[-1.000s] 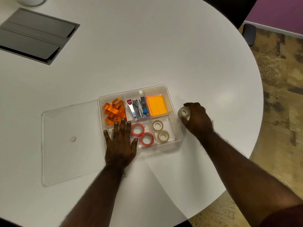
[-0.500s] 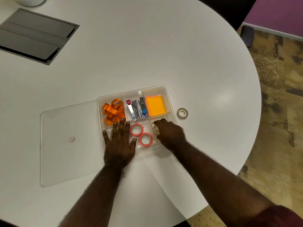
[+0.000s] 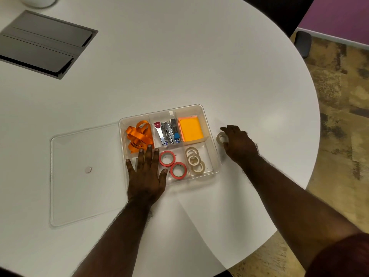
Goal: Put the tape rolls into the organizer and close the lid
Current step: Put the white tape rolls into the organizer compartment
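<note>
A clear plastic organizer tray with compartments (image 3: 212, 128) stands on the round white table (image 3: 179, 56), a little below the middle of the view. Its flat transparent lid with a small round knob (image 3: 83, 172) lies on the table at 9 o'clock from the tray and touches the tray's left wall.

The left hand (image 3: 146, 176) lies flat with the fingers spread wide and holds nothing; it presses on the front left part of the tray, and the fingertips reach toward the loose orange ribbon (image 3: 139, 136) in the back left compartment. In the back middle compartment there are several small metal staplers (image 3: 166, 132), and in the back right compartment a stack of orange sticky notes (image 3: 190, 128).

Two red-edged tape rolls (image 3: 172, 164) lie flat in the front middle compartment, just beside the left hand's index finger. Three beige tape rolls (image 3: 194, 159) lie in the front right compartment and overlap in a row.

At 3 o'clock from the tray, just outside its right wall, the right hand (image 3: 239, 144) closes around one more beige tape roll (image 3: 221, 137), with the fingers curled on its rim. I cannot tell whether this roll rests on the table or is lifted.

At 10 o'clock, far from the tray, a dark grey rectangular panel (image 3: 44, 43) sits in the table top.
</note>
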The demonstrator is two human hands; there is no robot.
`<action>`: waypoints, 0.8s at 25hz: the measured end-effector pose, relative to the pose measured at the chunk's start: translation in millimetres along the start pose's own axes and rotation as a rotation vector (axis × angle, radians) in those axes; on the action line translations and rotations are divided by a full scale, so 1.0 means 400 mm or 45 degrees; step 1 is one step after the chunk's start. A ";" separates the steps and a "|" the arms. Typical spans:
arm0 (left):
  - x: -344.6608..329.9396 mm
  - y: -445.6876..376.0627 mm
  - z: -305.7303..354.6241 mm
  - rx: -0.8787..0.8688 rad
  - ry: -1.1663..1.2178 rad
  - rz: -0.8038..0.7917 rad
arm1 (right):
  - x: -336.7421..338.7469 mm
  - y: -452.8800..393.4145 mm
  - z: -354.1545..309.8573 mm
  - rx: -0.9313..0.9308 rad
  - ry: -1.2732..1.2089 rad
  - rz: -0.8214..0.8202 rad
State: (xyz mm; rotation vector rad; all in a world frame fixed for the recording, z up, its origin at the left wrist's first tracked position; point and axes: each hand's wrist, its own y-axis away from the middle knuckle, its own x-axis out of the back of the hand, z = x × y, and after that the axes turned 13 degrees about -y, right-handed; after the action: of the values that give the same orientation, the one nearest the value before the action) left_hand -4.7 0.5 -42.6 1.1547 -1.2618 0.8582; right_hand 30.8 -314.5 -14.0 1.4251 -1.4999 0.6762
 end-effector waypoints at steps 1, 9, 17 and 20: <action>0.001 0.000 0.000 -0.002 -0.003 -0.001 | -0.008 -0.005 0.011 -0.020 0.038 -0.136; 0.003 0.001 0.002 0.009 -0.022 -0.026 | -0.063 0.047 0.031 0.047 0.143 -0.081; 0.000 -0.004 0.003 0.018 0.006 -0.020 | 0.012 0.045 -0.042 0.278 -0.283 0.160; 0.000 -0.002 0.003 0.012 0.005 -0.009 | 0.008 0.072 -0.092 0.442 -0.106 0.047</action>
State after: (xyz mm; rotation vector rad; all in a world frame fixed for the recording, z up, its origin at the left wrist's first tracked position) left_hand -4.2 -0.7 -42.9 1.1636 -1.2513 0.8615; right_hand 12.5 -278.6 10.3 1.7057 -1.5276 0.9448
